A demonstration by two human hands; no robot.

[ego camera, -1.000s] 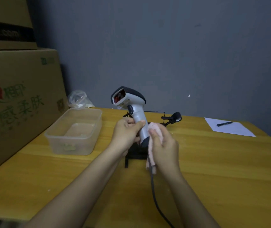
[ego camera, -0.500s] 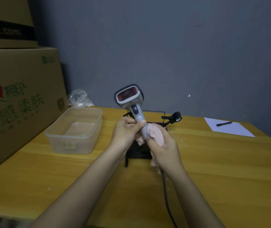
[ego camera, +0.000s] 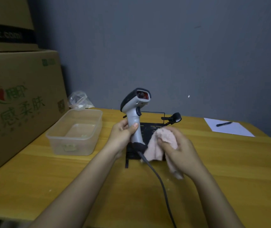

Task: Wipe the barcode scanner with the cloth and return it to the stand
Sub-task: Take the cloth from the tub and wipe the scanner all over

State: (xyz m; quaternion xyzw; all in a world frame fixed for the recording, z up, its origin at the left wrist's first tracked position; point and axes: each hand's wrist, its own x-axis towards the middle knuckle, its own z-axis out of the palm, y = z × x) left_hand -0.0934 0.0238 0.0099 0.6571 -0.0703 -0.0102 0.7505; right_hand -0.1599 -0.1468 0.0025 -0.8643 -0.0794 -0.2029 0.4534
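Gripping the barcode scanner (ego camera: 135, 112) by its grey handle, the left hand (ego camera: 122, 135) holds it upright above the table (ego camera: 230, 170), its red window turned toward the far right, which leaves the handle and head open to wiping. The right hand (ego camera: 179, 148) is closed around a bunched pink cloth (ego camera: 160, 145), just right of the handle's lower end; whether the cloth touches the handle there I cannot tell. The black stand (ego camera: 148, 127) sits directly behind and below both hands, its clip arm (ego camera: 172, 118) raised at the far right, so the return looks like a short move. The scanner's cable (ego camera: 161, 183) trails from the handle's base toward the near edge and could snag or drag when the scanner is lowered. To the left sit 1 clear plastic tub (ego camera: 75, 132), a crumpled plastic bag (ego camera: 79, 99) behind it and stacked cardboard boxes (ego camera: 16, 96); far right lie a sheet of paper (ego camera: 230, 129) and a pen (ego camera: 224, 123), all well clear of the stand.
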